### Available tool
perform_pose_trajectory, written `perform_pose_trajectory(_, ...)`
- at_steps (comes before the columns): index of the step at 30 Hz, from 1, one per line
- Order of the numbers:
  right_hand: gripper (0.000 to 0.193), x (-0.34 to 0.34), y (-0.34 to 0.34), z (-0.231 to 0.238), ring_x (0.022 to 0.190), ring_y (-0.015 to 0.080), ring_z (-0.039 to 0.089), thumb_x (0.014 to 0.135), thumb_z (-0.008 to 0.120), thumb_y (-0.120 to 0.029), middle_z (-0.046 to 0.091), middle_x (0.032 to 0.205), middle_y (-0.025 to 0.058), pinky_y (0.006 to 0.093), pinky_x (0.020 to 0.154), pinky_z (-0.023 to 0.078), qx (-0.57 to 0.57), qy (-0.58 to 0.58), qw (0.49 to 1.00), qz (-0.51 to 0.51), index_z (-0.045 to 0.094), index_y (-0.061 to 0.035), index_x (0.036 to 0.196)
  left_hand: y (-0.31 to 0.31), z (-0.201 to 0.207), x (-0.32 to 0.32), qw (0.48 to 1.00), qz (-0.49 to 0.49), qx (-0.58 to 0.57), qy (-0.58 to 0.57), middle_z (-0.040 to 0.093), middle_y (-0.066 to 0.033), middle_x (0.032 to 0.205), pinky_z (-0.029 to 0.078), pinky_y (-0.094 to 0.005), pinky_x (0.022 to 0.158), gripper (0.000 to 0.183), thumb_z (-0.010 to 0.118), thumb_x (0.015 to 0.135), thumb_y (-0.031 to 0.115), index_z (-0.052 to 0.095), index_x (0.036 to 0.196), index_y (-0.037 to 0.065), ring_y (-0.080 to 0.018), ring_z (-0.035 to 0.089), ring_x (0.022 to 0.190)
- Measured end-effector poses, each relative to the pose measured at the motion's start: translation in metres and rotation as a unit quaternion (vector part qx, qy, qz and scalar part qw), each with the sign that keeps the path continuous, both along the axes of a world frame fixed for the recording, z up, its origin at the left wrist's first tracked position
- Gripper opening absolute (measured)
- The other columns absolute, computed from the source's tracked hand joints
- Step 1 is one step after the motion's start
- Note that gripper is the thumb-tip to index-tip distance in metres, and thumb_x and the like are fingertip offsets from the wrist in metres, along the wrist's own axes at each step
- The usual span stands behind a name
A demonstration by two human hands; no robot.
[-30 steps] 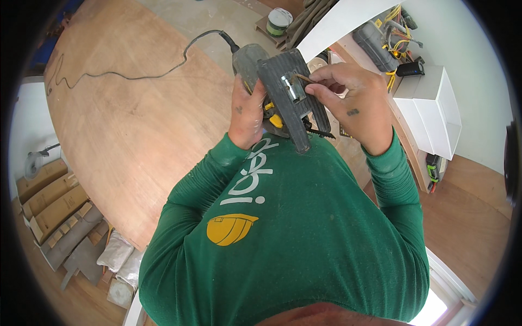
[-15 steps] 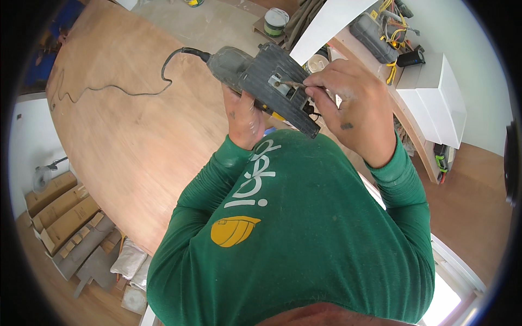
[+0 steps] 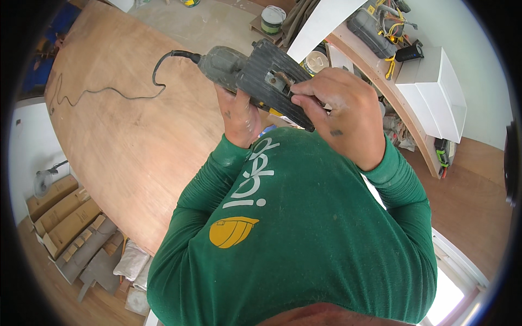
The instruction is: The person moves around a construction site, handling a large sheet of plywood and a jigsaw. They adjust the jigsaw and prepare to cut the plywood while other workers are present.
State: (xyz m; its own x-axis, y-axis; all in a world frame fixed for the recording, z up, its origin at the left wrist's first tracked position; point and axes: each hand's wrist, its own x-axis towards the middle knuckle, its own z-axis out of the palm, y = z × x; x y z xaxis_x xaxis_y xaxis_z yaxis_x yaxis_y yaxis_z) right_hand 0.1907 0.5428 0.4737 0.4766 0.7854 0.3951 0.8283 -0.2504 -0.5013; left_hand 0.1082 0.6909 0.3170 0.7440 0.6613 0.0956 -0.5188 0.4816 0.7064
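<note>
A dusty grey and black jigsaw [image 3: 224,64] is turned over, its ribbed dark base plate [image 3: 260,71] facing up toward me. My left hand [image 3: 237,117] is closed around its body from beneath, partly hidden by the tool. At the slot in the plate, my right hand [image 3: 345,111] pinches a short, thin, brownish rod [image 3: 282,78] between thumb and forefinger. One end of the rod reaches into the slot; its exact kind is too small to tell. The tool's dark cord [image 3: 156,76] trails left over a large wooden panel [image 3: 125,146].
To the right, a wooden bench [image 3: 375,68] carries a dark tool case [image 3: 371,32], yellow cables and a white box [image 3: 435,95]. Paint buckets [image 3: 272,20] stand at the far side. Several cardboard boxes [image 3: 68,214] lie at lower left. A green and black tool [image 3: 443,155] sits below the bench.
Both hands and the jigsaw have shifted slightly left. The right fingers have come closer to the plate, and the rod has swung to a steeper angle in the slot.
</note>
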Motion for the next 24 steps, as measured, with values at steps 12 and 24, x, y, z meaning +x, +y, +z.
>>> perform_pose_trajectory(12, 0.015, -0.001, -0.001, -0.005, 0.074, 0.0340, 0.066, 0.075, 0.080, -0.003, 0.068, 0.081, 0.0117, 0.0430, 0.066, 0.054, 0.016, 0.041, 0.999, 0.031, 0.075, -0.0027, 0.089, -0.001, -0.001, -0.002, 1.000, -0.005, -0.019, -0.011, 0.059, -0.0060, 0.135, 0.047, -0.0406, 0.107, 0.039, 0.058, 0.106, 0.020, 0.047, 0.142, 0.010, -0.0203, 0.059, 0.123)
perform_pose_trajectory(24, 0.012, -0.004, 0.002, -0.006, 0.076, 0.0326, 0.066, 0.075, 0.080, -0.003, 0.065, 0.079, 0.0107, 0.0436, 0.065, 0.055, -0.020, 0.007, 0.999, 0.026, 0.075, -0.0035, 0.086, 0.001, -0.009, -0.003, 0.999, 0.005, -0.035, -0.002, 0.060, -0.0057, 0.133, 0.048, -0.0409, 0.106, 0.036, 0.058, 0.105, 0.017, 0.047, 0.140, 0.009, -0.0203, 0.060, 0.122)
